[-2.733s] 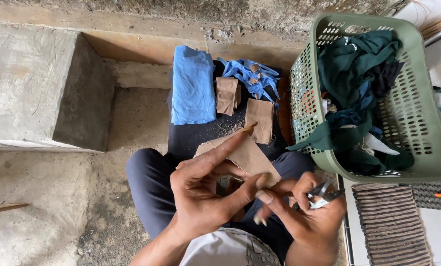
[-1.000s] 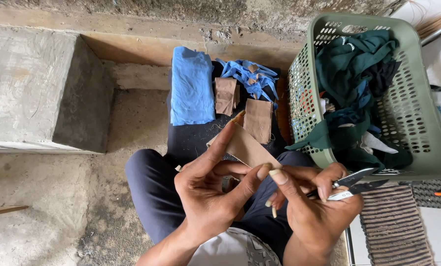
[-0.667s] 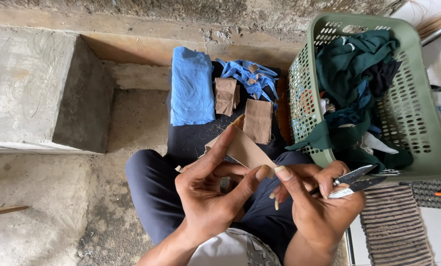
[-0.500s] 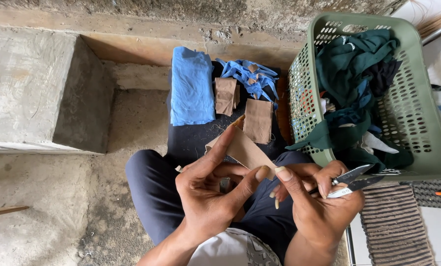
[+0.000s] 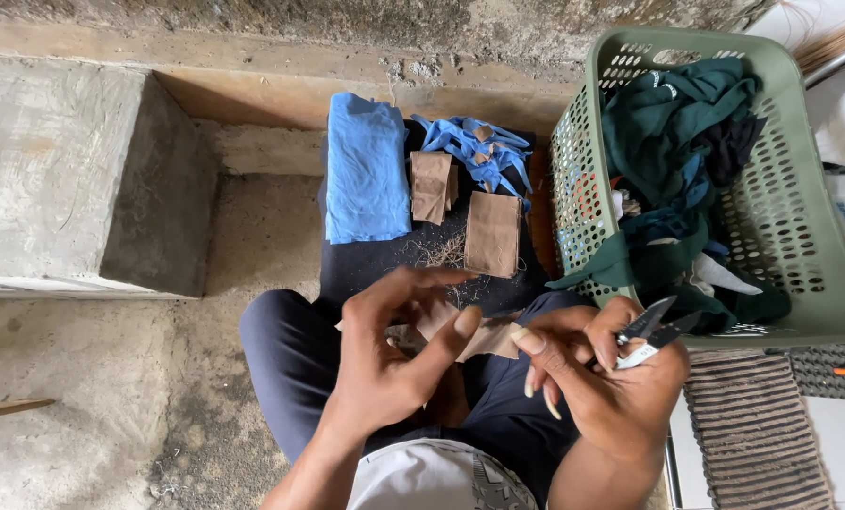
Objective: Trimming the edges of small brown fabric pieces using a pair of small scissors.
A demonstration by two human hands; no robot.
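Concrete floor (image 5: 110, 378) and step (image 5: 54, 170) surround green basket (image 5: 819, 236).

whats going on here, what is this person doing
A seated person holds a brown fabric piece over their lap with the left hand, while the right hand grips small thread snips. Ahead lie more brown pieces and folded blue cloth; a green basket of clothes stands to the right.

Bare forearms, dark navy trousers (image 5: 290, 368), a light grey shirt (image 5: 422, 482), long fingernails.
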